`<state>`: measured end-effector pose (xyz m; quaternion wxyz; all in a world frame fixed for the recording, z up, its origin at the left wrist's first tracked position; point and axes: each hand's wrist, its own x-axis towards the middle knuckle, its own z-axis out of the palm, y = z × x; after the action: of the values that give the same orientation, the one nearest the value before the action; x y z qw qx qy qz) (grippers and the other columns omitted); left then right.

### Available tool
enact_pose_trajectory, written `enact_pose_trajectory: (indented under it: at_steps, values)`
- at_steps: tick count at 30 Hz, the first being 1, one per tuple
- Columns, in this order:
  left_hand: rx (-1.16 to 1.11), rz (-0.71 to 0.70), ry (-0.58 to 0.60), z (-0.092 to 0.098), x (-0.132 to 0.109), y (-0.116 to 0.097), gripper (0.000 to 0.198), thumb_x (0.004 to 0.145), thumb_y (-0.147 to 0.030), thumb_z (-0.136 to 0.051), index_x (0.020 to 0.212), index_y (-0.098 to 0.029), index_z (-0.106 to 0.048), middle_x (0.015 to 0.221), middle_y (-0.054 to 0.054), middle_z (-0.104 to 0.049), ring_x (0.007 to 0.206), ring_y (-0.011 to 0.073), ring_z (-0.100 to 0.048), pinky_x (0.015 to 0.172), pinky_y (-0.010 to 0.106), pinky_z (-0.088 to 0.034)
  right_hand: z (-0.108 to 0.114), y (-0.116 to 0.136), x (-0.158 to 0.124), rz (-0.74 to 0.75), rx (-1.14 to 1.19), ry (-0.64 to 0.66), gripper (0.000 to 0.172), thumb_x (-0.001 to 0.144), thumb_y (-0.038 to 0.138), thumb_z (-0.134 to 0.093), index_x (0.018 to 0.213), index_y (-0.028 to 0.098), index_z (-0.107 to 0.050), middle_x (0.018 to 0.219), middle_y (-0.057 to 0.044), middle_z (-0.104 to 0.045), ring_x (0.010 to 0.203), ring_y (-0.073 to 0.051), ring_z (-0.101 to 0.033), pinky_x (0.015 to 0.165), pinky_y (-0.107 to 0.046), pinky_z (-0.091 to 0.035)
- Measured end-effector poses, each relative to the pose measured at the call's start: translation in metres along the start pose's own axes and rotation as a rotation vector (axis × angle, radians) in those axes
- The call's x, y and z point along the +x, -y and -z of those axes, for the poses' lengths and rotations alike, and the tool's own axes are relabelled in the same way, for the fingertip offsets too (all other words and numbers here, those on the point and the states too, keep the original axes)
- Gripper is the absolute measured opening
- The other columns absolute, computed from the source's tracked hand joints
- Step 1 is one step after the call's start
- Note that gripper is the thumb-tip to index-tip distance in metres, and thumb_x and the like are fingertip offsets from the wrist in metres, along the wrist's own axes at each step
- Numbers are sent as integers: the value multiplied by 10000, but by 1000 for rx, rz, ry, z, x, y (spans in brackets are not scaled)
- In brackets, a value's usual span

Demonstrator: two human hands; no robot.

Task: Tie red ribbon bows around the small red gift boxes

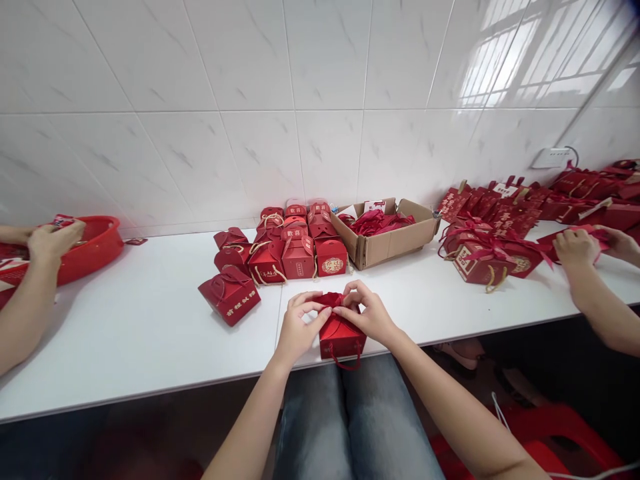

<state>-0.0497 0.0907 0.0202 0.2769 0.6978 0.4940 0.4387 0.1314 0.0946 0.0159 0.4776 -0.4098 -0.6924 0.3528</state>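
though close together, left hand (299, 325) and right hand (372, 316) in pinched grip on ribbon (341, 300) atop red box (343, 345)

Box (343, 345) at surface (150, 320) front edge, center. Box group (299, 259) behind it, slightly left; lone box (234, 300) in front of group's left end. Carton (397, 248) right of group, ribbons (377, 223) inside. Basket (107, 248) far left. Box cluster (493, 267) right of carton, more boxes (510, 217) behind. Wall (250, 67) behind all, socket (551, 158) at right.

1 head view, looking forward and down.
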Motion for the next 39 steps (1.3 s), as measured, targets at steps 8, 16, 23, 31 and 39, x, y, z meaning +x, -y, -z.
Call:
enact_pose_trajectory:
  at_steps: [8, 16, 23, 31, 39]
  values:
    - [113, -96, -69, 3, -3, -9, 138, 785, -332, -621, 713, -231, -681, 1145, 64, -642, 1173, 272, -453, 1020, 493, -358, 2, 4, 0, 159, -219, -10, 132, 826, 326, -612, 841, 208, -670, 780, -44, -694, 694, -159, -586, 669, -287, -469]
    - [306, -278, -129, 6, 5, -19, 121, 814, -294, -611, 718, -251, -672, 1165, 36, -614, 1201, 283, -374, 1031, 500, -309, 7, 11, 3, 279, -332, 13, 152, 860, 283, -578, 800, 194, -686, 792, -63, -612, 743, -160, -559, 717, -299, -462]
    - [271, -263, -94, 2, 11, -15, 75, 805, -286, -611, 769, -230, -647, 1053, 61, -605, 1081, 260, -450, 984, 463, -355, 9, 11, 5, 322, -448, 73, 165, 914, 216, -448, 804, 168, -562, 834, -60, -503, 784, -159, -505, 732, -292, -447]
    - [226, -168, -8, -6, 6, -3, 141, 729, -227, -650, 870, -217, -642, 1068, 69, -565, 1071, 266, -452, 970, 489, -373, 7, 12, 7, 258, -419, 96, 166, 919, 209, -457, 764, 175, -507, 843, -56, -522, 802, -159, -495, 767, -300, -436]
    - [317, -238, -41, -10, 11, -11, 42, 755, -210, -653, 719, -221, -671, 1092, 42, -619, 1109, 263, -441, 967, 488, -364, 11, 9, 7, 264, -501, 110, 176, 931, 230, -449, 793, 172, -542, 856, -62, -524, 827, -170, -484, 786, -320, -439]
